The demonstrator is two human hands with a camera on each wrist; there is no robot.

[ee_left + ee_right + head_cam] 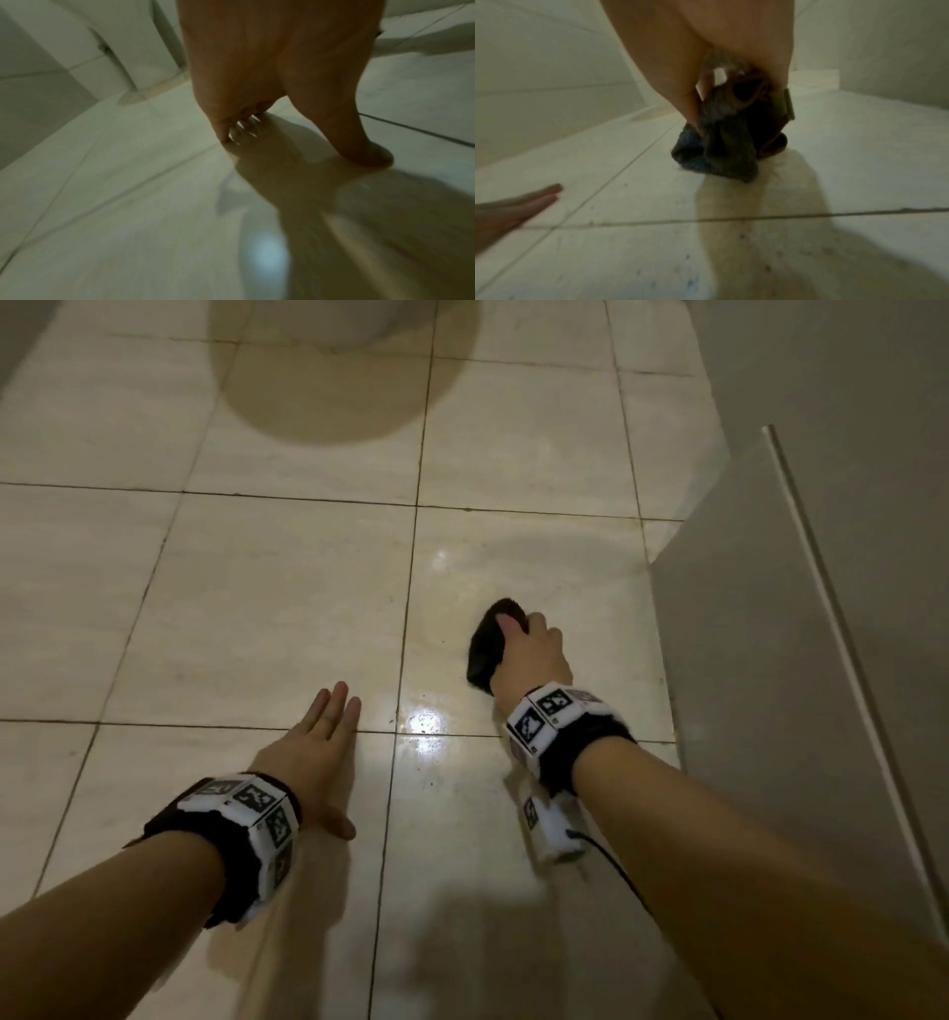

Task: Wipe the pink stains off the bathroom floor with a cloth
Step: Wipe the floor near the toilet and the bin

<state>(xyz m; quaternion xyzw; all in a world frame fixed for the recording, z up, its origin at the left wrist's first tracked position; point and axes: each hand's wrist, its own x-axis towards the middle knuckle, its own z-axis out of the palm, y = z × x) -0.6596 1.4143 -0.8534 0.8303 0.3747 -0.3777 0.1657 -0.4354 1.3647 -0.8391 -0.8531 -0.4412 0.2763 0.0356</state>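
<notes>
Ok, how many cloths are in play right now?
1. A dark cloth bunched in the right hand, pressed on the wet floor tile near the white panel. The left hand holds none.

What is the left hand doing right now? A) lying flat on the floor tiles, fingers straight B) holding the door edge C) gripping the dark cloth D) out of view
A: in the head view the left hand lies palm-down on the floor tiles with straight fingers, holding nothing, while the right hand grips the dark cloth further right.
</notes>
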